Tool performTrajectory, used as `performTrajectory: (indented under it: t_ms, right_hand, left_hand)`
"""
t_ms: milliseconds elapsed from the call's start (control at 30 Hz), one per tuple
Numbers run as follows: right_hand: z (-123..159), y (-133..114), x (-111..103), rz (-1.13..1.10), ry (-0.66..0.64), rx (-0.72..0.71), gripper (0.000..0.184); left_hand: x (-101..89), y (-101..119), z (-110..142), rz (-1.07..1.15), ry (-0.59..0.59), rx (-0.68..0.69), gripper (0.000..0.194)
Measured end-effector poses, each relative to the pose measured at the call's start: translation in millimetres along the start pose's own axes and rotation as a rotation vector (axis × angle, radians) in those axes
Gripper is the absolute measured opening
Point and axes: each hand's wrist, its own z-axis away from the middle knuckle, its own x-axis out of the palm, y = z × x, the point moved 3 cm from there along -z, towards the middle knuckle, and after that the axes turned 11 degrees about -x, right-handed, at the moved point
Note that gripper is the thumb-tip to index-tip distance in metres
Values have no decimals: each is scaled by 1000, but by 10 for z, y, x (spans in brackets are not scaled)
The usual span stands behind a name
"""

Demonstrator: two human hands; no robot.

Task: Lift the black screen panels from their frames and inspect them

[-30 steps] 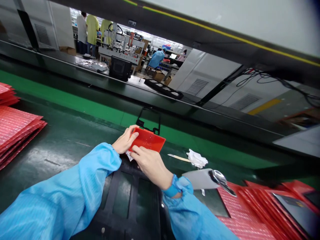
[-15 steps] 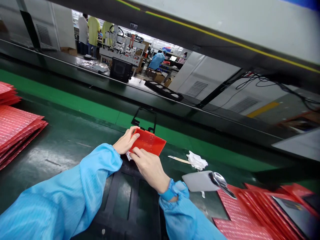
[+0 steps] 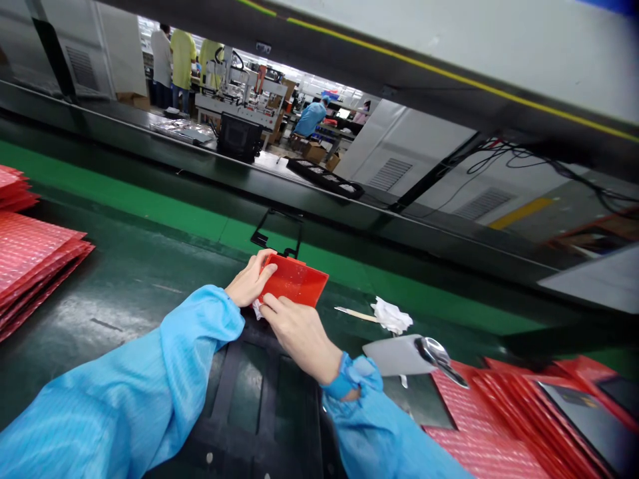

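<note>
My left hand (image 3: 251, 279) grips the left edge of a flat red plate (image 3: 299, 283), which is tilted up over the bench and has small light specks on its face. Bent fingers of my right hand (image 3: 299, 332) press a crumpled white wipe (image 3: 258, 309) against the plate's lower left corner. Most of the wipe is hidden by those fingers. Under my wrists lies a black slotted fixture (image 3: 264, 399). Just past the plate, a thin black frame (image 3: 277, 233) rests on the green belt.
On the right are a thin blade with a pale handle (image 3: 357, 314), a crumpled white cloth (image 3: 392, 315), a white bottle with a metal top (image 3: 394, 356), and red bubble-wrap sleeves (image 3: 479, 412). More red sleeves (image 3: 40, 259) are stacked left. A dark ledge (image 3: 200, 159) runs behind the belt.
The black frame has shifted a little left along the green belt. My hands keep nearly the same hold on the red plate and the wipe. The view has turned slightly.
</note>
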Motion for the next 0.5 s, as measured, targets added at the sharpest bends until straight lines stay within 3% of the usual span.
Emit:
performTrajectory:
  t_ms: [100,233,500]
  right_hand:
    - [92,93,-108,23,-29,8,13]
    - [176,101,-194,3,79,136,19]
    - [66,28,-36,-72,142,116,23]
  left_hand:
    - [-3,-6,1,14,9,-3,39]
    - [-7,-24,-13,31,14,-6,39]
    - [-14,-66,-68,55,-3,-28,41]
